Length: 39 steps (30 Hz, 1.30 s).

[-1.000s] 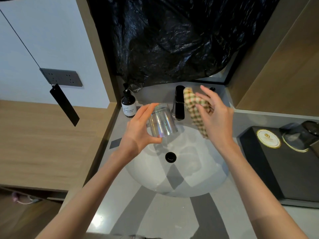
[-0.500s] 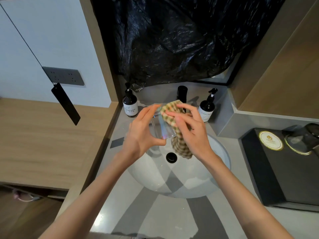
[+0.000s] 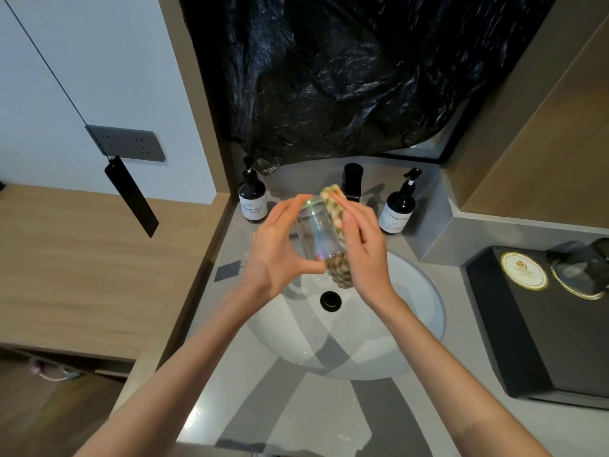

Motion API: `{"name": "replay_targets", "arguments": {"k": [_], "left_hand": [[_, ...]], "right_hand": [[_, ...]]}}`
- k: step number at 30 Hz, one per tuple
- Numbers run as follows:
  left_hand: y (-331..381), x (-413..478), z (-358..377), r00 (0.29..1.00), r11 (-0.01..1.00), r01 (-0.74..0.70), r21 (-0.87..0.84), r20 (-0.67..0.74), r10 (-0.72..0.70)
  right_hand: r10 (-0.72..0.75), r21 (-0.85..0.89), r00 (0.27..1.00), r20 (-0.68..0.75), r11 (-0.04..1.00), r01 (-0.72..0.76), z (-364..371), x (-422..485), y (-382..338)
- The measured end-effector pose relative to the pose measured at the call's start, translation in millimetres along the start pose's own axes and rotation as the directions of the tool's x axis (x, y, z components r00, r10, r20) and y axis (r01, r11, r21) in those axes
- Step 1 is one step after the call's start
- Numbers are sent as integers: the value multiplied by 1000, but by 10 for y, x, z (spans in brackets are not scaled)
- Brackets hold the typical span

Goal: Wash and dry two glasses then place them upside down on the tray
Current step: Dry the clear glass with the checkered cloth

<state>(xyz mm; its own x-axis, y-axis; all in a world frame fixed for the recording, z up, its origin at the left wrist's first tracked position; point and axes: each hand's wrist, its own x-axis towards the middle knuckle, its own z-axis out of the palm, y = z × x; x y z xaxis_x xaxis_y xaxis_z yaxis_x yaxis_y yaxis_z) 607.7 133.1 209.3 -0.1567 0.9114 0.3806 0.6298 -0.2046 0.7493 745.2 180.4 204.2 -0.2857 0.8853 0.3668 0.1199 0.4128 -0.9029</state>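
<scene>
Above the white basin [image 3: 412, 324] my left hand [image 3: 276, 249] grips a clear glass [image 3: 316, 230], fingers and thumb curled round its wall. My right hand [image 3: 362, 245] presses a checked beige cloth [image 3: 339, 262] against the glass's right side with nearly straight fingers; the cloth's lower end hangs below the glass. On the black tray [image 3: 514, 341] at the right, a second glass [image 3: 590, 268] sits at the far edge of the view, beside a round gold-rimmed coaster [image 3: 524, 270].
A black tap [image 3: 352, 181] stands behind the basin, with a dark pump bottle [image 3: 252, 201] to its left and another pump bottle [image 3: 398, 209] to its right. The black drain [image 3: 330, 301] lies below my hands. Grey counter runs in front; wooden panels flank it.
My right hand brought the cloth from beside the tap onto the glass and now presses it flat along the glass's right side. My left hand kept hold of the glass.
</scene>
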Motion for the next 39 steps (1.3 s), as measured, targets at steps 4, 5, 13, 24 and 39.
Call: {"name": "replay_targets", "arguments": {"k": [4, 5, 13, 24, 39], "left_hand": [[-34, -25, 31, 998, 994, -45, -103, -39, 41], [-35, -41, 40, 997, 992, -59, -108, -59, 53], [-138, 24, 31, 998, 998, -4, 56, 57, 0], [-120, 26, 104, 999, 999, -32, 27, 0, 32], [-94, 157, 102, 975, 962, 9, 274, 211, -69]], "right_hand": [[247, 253, 968, 39, 935, -248, 16, 24, -88], [294, 303, 954, 63, 905, -299, 10, 27, -113], [124, 24, 992, 28, 992, -125, 6, -39, -81], [99, 149, 995, 1, 984, -98, -17, 23, 21], [296, 158, 943, -150, 949, -272, 57, -32, -40]]}}
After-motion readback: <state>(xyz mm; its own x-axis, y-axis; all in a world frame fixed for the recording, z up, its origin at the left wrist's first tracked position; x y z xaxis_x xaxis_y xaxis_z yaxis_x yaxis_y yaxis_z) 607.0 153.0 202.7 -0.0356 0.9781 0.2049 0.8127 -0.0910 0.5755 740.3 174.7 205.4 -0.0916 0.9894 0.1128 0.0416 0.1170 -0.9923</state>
